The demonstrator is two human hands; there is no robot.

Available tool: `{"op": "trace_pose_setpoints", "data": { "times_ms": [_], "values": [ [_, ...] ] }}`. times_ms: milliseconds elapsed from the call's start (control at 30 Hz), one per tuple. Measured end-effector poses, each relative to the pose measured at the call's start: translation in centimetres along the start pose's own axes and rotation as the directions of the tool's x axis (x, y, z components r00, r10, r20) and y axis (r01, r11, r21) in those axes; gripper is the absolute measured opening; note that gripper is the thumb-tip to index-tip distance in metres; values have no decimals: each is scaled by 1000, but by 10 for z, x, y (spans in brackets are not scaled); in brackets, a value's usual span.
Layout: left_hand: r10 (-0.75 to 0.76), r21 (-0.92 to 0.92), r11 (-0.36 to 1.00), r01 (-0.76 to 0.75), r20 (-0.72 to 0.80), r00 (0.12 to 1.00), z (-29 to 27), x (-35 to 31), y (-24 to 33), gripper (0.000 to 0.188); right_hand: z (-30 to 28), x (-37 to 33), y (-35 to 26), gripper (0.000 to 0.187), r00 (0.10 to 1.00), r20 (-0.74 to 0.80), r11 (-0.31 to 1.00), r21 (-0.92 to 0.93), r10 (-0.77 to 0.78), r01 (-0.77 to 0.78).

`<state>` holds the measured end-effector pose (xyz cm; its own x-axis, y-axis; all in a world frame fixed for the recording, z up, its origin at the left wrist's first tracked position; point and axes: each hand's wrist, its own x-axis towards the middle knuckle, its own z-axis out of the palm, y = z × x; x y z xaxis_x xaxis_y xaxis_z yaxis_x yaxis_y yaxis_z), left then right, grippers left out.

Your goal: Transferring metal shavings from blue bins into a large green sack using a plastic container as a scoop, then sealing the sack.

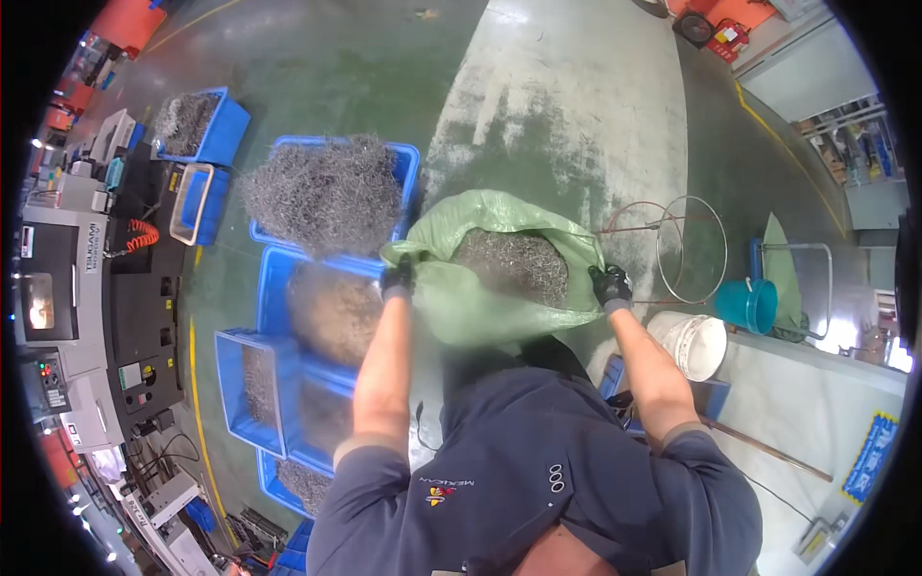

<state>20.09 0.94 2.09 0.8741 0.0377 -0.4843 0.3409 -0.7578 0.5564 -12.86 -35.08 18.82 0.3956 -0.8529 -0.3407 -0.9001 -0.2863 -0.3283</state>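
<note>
The green sack [456,317], containing metal shavings [515,264], is in front of the person [567,451], right of the heaped blue bin [411,178]. The left hand [397,276] and right hand [611,285], gloved, are clamped on opposite sides of its rim. The fabric is probably soft and slick, the load heavy; grip gathered rim folds at both sides.

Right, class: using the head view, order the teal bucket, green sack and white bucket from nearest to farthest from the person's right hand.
1. Green sack, gripped by the right hand.
2. White bucket, lower right of the hand.
3. Teal bucket, farther to the right.
</note>
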Motion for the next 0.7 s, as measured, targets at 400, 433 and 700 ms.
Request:
{"op": "trace_pose_setpoints", "data": {
  "times_ms": [400,433,700],
  "values": [
    [224,498,827,-261,134,965,-104,-68,22,23,43,85,120,40,939,-318,991,-31,-131,128],
    [263,541,772,-334,207,942,-113,-73,24,23,43,85,104,40,937,-318,989,-19,-144,146],
    [-4,-851,515,103,118,993,-86,-1,-18,28,53,117,109,38,968,-234,959,283,88,-19]
  ]
}}
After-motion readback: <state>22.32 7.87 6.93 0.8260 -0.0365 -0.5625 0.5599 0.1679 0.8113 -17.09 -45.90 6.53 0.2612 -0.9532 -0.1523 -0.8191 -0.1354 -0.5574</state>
